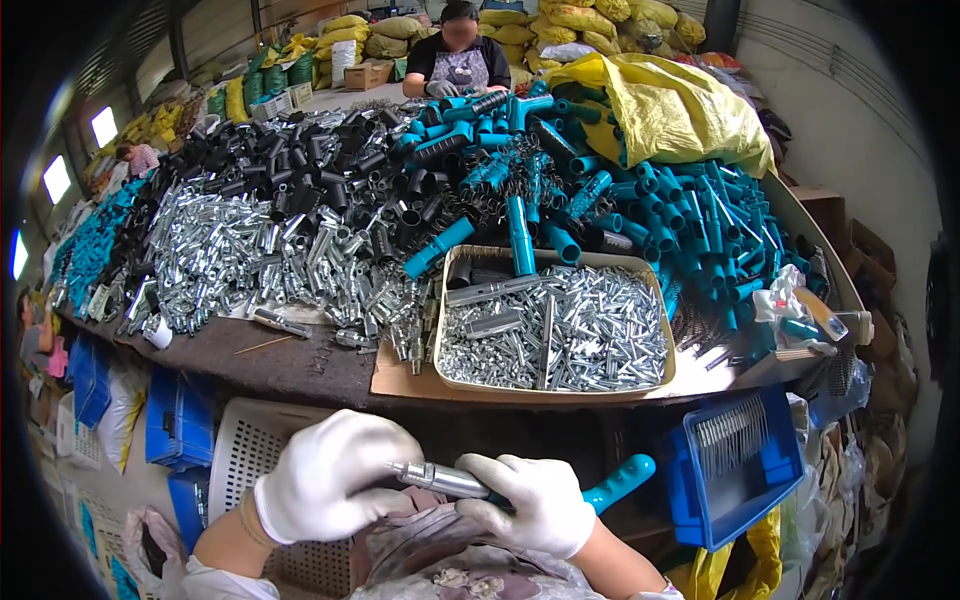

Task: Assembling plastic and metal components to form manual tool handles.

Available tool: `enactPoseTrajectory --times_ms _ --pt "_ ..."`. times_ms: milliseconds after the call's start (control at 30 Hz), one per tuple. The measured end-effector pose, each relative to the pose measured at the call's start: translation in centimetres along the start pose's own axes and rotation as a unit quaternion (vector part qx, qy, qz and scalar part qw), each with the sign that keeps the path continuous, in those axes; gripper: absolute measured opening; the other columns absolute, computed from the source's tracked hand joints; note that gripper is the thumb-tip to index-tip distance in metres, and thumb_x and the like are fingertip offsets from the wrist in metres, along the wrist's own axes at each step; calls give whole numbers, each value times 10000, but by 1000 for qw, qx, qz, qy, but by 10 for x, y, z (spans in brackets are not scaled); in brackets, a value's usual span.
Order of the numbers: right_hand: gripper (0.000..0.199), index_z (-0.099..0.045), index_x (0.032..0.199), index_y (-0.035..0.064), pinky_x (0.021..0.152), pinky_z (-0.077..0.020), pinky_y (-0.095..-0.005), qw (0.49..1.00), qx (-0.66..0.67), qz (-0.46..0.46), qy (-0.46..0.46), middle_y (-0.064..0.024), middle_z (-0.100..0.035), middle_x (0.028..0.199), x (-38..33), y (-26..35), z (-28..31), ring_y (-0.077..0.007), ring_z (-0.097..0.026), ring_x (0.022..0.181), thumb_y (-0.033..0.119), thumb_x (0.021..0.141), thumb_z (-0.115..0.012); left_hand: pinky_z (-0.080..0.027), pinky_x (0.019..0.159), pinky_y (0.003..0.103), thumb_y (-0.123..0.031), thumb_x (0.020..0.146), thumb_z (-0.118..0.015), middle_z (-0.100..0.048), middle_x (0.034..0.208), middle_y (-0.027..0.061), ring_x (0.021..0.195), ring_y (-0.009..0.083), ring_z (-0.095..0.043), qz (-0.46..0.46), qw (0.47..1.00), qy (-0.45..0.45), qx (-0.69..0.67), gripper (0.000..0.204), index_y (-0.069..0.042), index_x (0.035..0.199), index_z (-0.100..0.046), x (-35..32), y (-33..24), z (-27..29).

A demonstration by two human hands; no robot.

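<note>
A tool with a silver metal barrel [447, 479] and a curved teal handle [619, 484] lies crosswise in front of my body. My right hand [535, 502], in a white glove, is wrapped round it where barrel and handle meet. At the barrel's narrow tip, my white-gloved left hand [335, 478] is closed, its fingers curled and slightly blurred. Whether those fingers pinch the tip or a small part on it is hidden. Beyond my hands, a cream tray [440, 374] holds many small metal pins and a few longer metal tubes.
Heaped across the table are shiny metal fittings [215, 245], black sleeves [300, 160] and teal tubes [690, 215]. A blue bin [697, 520] hangs near the right edge; a white perforated crate [232, 450] stands lower left. Across the table sits another person [460, 65].
</note>
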State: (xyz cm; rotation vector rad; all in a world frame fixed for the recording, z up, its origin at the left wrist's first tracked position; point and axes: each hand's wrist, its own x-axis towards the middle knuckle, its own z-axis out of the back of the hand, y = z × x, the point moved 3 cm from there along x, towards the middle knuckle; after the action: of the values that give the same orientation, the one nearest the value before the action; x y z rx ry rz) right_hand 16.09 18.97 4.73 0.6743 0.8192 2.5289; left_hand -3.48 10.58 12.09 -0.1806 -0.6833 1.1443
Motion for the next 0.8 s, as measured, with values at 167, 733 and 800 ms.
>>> enactPoseTrajectory --times_ms 167,733,800 --pt "403 -629 1145 113 512 -494 -374 999 -8 30 -15 -85 -588 705 -1 -3 2 -270 -631 593 366 845 -718 -538 716 323 -111 737 -753 -669 965 83 854 244 -660 -67 998 12 -6 238 -110 974 -725 -1 -1 -6" --pt "414 -651 1114 61 601 -526 -390 997 50 31 51 -115 -654 787 -2 12 15 -319 -661 686 296 792 -762 -536 552 318 -192 775 -811 -684 731 88 595 250 -671 6 997 31 -72 300 -43 1003 -685 -1 -13 -3" --pt "403 -652 1079 1 639 -514 -366 932 309 35 187 -140 -663 816 1 -2 8 -294 -661 709 318 845 -740 -471 458 315 -193 758 -821 -647 637 56 506 214 -633 -63 993 34 -89 253 -79 947 -698 8 -26 5"
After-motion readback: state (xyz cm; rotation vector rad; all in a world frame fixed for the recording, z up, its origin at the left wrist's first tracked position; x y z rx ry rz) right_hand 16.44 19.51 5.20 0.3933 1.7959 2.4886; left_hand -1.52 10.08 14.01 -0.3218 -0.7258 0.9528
